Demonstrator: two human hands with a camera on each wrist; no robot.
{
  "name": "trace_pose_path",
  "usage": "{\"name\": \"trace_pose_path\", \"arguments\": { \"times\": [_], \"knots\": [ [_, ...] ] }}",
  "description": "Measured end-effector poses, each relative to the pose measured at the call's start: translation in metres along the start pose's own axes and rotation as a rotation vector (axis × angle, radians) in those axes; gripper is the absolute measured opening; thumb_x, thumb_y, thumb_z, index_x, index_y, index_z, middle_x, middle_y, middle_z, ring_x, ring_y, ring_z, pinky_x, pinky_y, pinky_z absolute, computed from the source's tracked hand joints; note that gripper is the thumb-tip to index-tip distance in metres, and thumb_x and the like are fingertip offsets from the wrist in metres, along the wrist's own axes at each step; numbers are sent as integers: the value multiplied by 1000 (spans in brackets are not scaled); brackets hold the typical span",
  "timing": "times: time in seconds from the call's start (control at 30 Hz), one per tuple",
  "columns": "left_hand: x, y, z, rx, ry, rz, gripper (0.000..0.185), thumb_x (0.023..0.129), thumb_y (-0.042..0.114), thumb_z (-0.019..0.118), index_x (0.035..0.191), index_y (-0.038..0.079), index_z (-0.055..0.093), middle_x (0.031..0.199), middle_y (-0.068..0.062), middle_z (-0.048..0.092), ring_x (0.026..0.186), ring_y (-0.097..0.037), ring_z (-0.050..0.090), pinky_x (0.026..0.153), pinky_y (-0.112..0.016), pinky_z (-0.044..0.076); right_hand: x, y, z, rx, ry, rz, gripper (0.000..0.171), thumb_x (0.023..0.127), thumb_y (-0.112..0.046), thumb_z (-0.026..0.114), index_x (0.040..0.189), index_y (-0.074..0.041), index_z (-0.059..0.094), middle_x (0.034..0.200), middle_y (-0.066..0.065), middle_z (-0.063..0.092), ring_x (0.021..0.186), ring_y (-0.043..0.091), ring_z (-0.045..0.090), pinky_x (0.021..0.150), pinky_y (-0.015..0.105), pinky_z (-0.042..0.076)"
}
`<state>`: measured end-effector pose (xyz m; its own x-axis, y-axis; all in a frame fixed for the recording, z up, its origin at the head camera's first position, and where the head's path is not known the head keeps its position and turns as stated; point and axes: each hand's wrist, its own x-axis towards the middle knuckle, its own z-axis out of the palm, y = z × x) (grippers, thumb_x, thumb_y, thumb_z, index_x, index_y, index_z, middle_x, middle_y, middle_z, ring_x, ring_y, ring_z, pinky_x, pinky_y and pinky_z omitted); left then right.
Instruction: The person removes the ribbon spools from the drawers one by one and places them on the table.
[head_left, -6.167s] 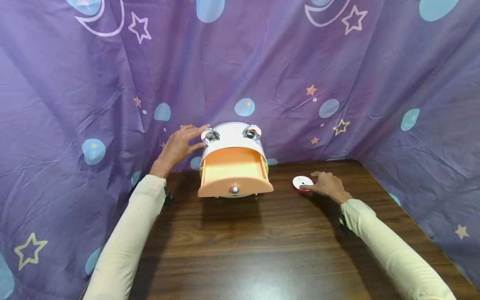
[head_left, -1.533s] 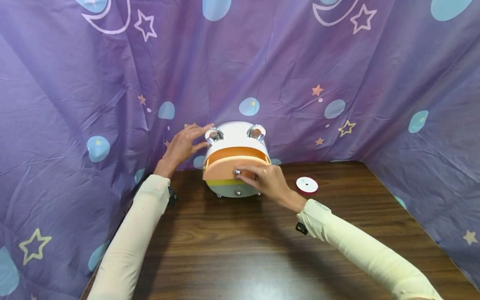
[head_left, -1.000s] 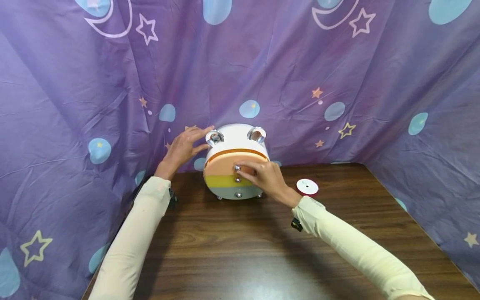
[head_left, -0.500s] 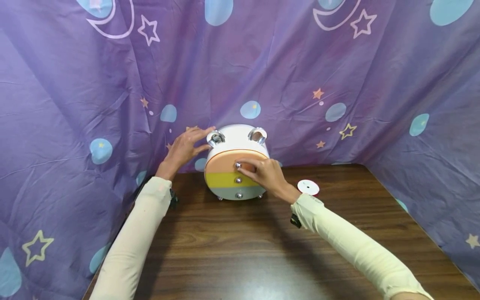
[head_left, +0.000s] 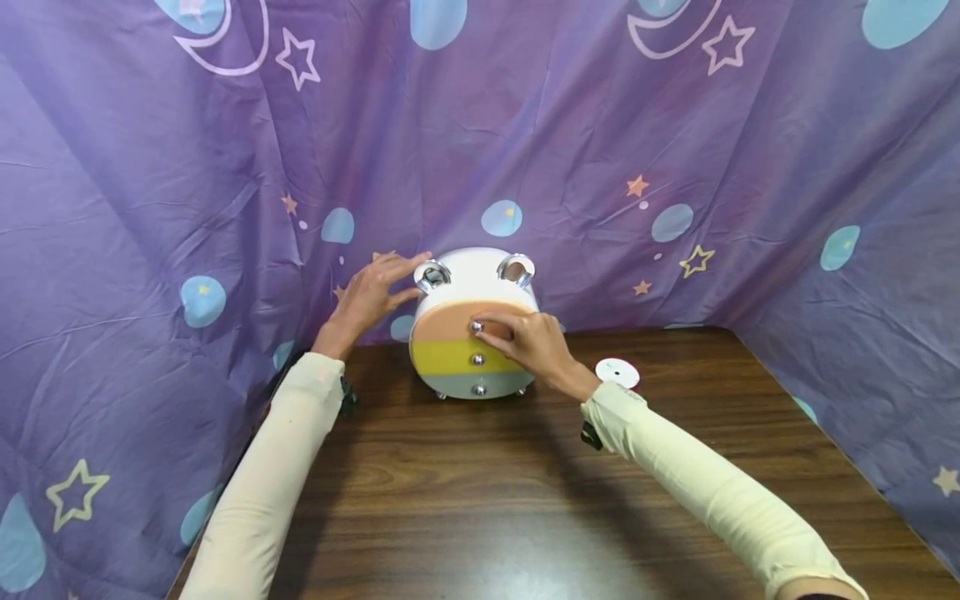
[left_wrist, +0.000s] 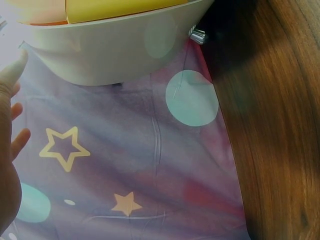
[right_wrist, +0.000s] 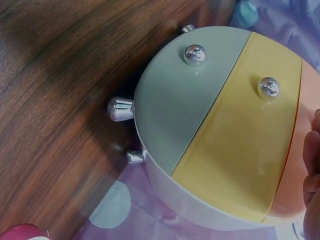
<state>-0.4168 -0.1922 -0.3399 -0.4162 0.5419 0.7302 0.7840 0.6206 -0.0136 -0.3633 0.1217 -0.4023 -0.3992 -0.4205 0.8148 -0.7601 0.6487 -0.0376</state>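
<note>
A small round-fronted chest of drawers (head_left: 450,358) has a white body, short silver feet and two silver ear-like rings on top. Its orange top drawer (head_left: 438,321), yellow middle drawer (right_wrist: 240,130) and grey-green bottom drawer (right_wrist: 175,95) all sit flush. My right hand (head_left: 536,342) pinches the silver knob (head_left: 477,327) of the orange drawer between thumb and fingers; in the right wrist view only its fingertips show. My left hand (head_left: 366,296) stays at the chest's upper left, fingers extended, with index fingertip and thumb at the left ring (head_left: 432,275).
A flat white-topped spool (head_left: 617,372) with a red edge lies on the brown wooden table (head_left: 450,492), right of the chest and beyond my right wrist. A purple curtain (head_left: 585,167) with stars and moons closes off the back and sides.
My right hand has gone from the spool to the orange drawer's knob. The drawer, pulled far out before, has slid back in. My left hand has kept its place at the left ring.
</note>
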Motion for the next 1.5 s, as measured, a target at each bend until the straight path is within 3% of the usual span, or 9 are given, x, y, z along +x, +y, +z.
{"name": "trace_pose_path", "arguments": {
  "times": [0.07, 0.57, 0.8, 1.0, 1.3, 1.5],
  "knots": [
    [0, 0, 0, 2, 0, 5, 67, 83, 15, 88, 145, 17, 63, 120, -13, 74, 116, -33, 67, 115, -53, 43, 1, 1, 0, 4, -1, -2, 33, 86, -36, 86, 117, -29, 80, 73, 8, 76, 45, 12, 56, 44, 35, 54],
    [-2, 0, 1, 0, -6, 0, 67, 84, 16, 88, 146, 16, 62, 125, -12, 73, 115, -34, 67, 116, -52, 42, 1, -1, -2, -11, -5, -20, 33, 86, -37, 87, 117, -29, 80, 58, 4, 67, 41, 8, 48, 40, 31, 48],
    [0, 0, -1, 3, -1, 15, 68, 83, 15, 88, 146, 15, 62, 122, -13, 74, 114, -34, 68, 115, -54, 43, -2, -2, -5, 14, 32, -38, 33, 83, -34, 89, 114, -28, 80, 55, 2, 64, 41, 6, 47, 41, 30, 49],
    [1, -1, -4, 10, -4, 6, 68, 83, 13, 88, 146, 15, 62, 118, -15, 75, 116, -36, 67, 114, -56, 43, -11, 5, -8, 8, 39, -47, 34, 83, -32, 88, 116, -26, 79, 51, -4, 58, 39, 3, 39, 37, 27, 41],
    [0, -1, -2, 5, 7, 22, 69, 81, 12, 89, 145, 14, 62, 118, -15, 75, 114, -35, 69, 114, -56, 44, -26, 8, -7, 3, 14, -61, 38, 81, -32, 90, 117, -24, 80, 56, -6, 65, 44, 6, 56, 41, 29, 49],
    [1, 0, 2, -11, 12, 37, 70, 80, 12, 90, 144, 13, 63, 121, -13, 74, 112, -34, 69, 115, -54, 43, -37, 8, 1, -2, 14, -62, 41, 78, -34, 93, 116, -26, 80, 54, -7, 63, 45, 3, 55, 40, 30, 48]
  ]
}}
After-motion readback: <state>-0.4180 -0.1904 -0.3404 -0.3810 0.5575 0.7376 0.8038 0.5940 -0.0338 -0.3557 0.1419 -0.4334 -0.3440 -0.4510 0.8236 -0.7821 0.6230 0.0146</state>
